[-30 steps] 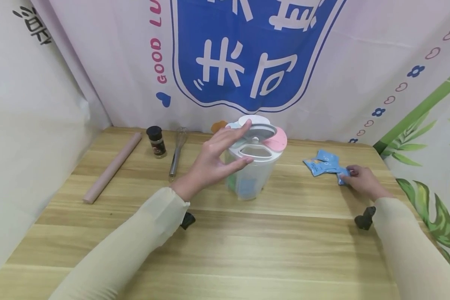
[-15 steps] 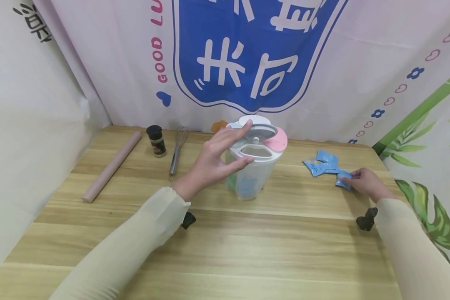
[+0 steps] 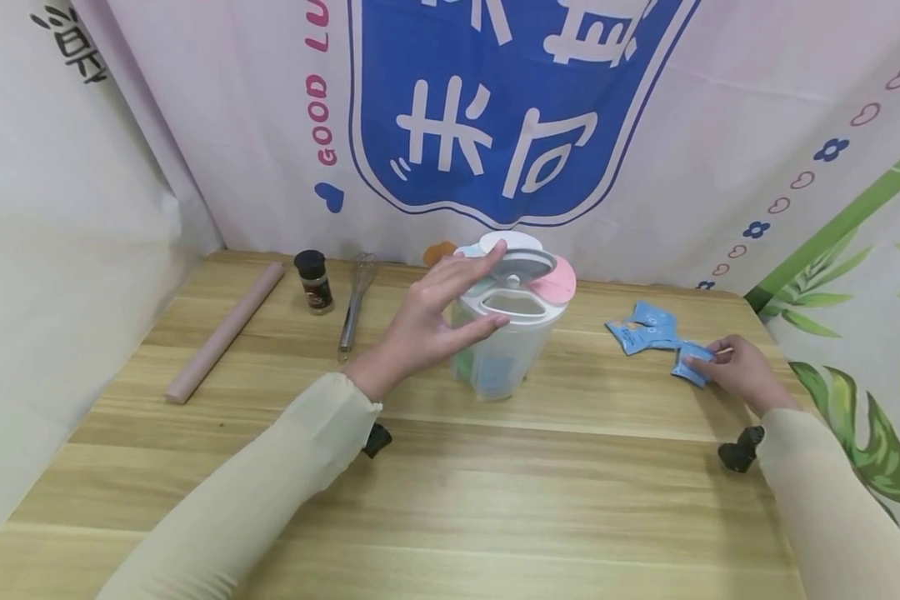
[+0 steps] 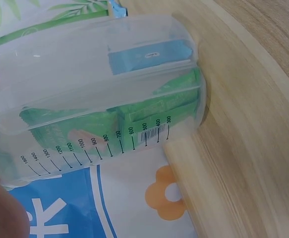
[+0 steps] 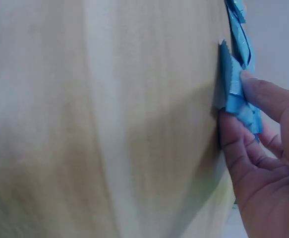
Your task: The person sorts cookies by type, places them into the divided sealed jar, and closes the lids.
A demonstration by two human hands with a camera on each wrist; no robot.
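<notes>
Pinching one small blue packet [image 3: 690, 364] with thumb and fingers, the right hand [image 3: 742, 371] was over on the right side of the wooden table [image 3: 495, 500], just beside some more blue packets [image 3: 645, 327]. Near the middle stood a clear container [image 3: 521, 358], grey flap [image 3: 523, 265] up and green packs [image 4: 75, 131] inside, with the left hand [image 3: 438, 312] spread at its top, fingers pretty straight. Further left were a whisk [image 3: 353, 308], a black-capped jar [image 3: 314, 283] and a pinkish rod [image 3: 225, 333].
</notes>
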